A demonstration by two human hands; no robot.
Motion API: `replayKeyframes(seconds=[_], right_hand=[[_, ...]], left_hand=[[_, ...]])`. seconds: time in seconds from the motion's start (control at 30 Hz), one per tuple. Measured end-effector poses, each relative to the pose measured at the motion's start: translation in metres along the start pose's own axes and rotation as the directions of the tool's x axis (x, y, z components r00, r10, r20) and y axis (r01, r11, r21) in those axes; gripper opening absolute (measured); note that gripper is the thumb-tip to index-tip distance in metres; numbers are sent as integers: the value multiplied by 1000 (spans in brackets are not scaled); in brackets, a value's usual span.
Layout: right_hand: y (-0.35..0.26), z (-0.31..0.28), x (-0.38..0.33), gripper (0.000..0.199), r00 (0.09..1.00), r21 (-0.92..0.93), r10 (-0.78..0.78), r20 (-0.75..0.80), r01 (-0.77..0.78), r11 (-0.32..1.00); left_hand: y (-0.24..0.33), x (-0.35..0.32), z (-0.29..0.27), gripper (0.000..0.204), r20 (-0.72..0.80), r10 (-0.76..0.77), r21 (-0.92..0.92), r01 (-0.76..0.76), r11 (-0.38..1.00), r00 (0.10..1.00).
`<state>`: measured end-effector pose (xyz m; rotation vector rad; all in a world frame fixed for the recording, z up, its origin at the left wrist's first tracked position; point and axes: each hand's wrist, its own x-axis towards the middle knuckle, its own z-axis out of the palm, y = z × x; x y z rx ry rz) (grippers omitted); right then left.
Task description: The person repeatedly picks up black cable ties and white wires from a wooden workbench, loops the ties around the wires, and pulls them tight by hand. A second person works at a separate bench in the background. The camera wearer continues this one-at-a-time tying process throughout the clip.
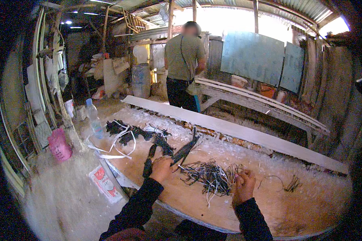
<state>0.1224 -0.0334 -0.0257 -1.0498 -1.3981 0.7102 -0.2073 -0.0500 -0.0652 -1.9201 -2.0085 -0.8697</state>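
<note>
Cutting step judged in hand. Left hand clenched on handles of large black metal shears near front of pale dusty wooden worktable; long axis diagonal, blades pointing up-right. Right hand pinching strands beside tangled pile of thin dark wires. Next: feed strand between blades.

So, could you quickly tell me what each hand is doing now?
Left hand: closed on black pliers.
Right hand: pinching thin wire strands.
</note>
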Motion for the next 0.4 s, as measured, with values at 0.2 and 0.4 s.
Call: replayKeyframes(seconds=[0.2,0.4], right_hand=[[3,3,0,5,984,353,173,28,-172,920],[2,0,0,6,985,331,154,75,-170,928]], left_hand=[[-4,4,2,9,106,-75,118,62,991,992],[-18,8,7,11,77,-77,-70,82,994,994]])
